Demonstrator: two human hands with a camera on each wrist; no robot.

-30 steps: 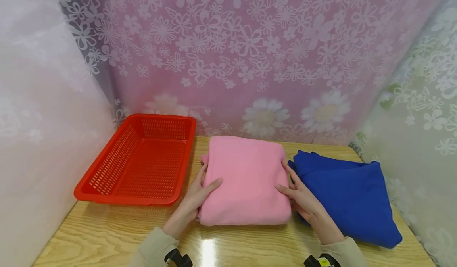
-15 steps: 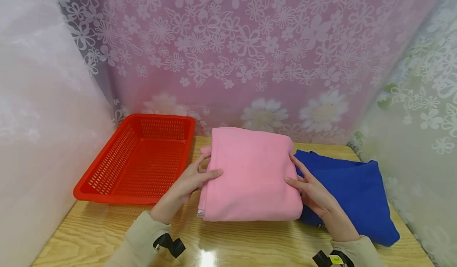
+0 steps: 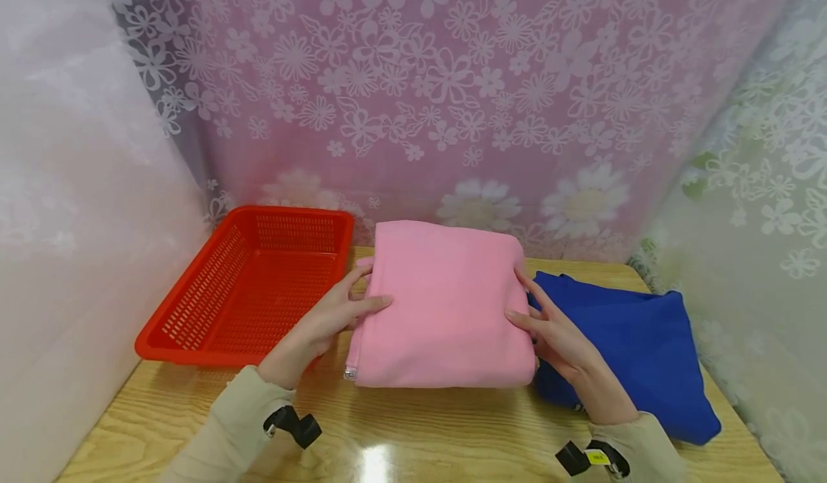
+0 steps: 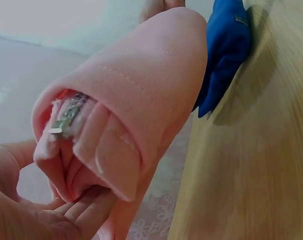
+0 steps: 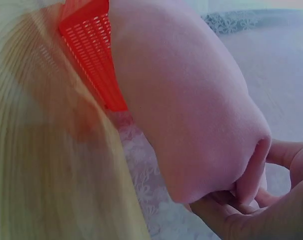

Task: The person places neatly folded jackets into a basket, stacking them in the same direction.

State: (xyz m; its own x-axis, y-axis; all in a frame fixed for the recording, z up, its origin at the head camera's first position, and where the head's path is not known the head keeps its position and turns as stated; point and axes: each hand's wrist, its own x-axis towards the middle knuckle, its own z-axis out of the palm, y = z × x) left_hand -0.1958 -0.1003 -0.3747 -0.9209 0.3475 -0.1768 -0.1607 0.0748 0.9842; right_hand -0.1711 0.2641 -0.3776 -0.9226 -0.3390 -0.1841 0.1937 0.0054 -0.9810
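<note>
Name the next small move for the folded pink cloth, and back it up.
Probably shift the folded pink cloth left, over the red basket: the left hand and right hand grip its opposite sides, it appears raised off the table, and the basket's open top lies to its left.

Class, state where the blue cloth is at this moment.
In the head view, the blue cloth lies on the right of the table, partly behind the right hand and the pink cloth.
</note>
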